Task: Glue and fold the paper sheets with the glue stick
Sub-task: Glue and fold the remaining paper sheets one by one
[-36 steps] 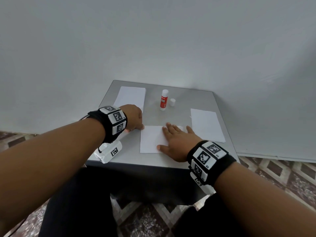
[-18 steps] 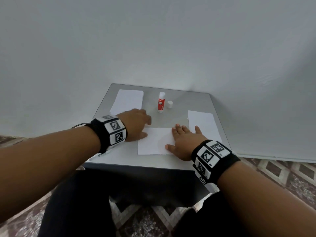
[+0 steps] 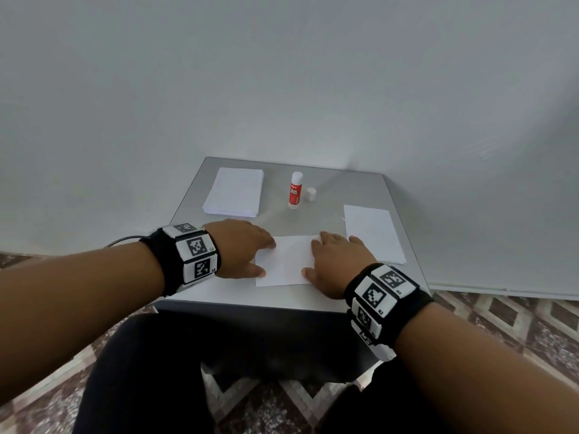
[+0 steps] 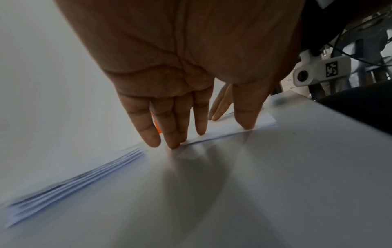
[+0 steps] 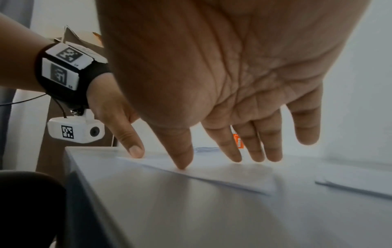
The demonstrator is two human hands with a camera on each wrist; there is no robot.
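- We count three lots of paper on the grey table (image 3: 360, 189): a stack of sheets (image 3: 233, 192) at the far left, a second pile (image 3: 372, 233) at the right, and one folded sheet (image 3: 286, 261) at the near middle.
- Our left hand (image 3: 241, 249) lies flat on the folded sheet's left edge, fingers (image 4: 174, 127) straight and close together, tips pressing the paper, thumb apart.
- Our right hand (image 3: 335, 261) lies flat on its right part, fingers (image 5: 254, 144) straight and slightly spread, gripping nothing.
- One glue stick (image 3: 295, 190) stands upright at the far middle, between the two piles.
- One white cap (image 3: 311, 194) stands just to its right, off the stick.
- We wear two marker-covered wristbands, one on each wrist.
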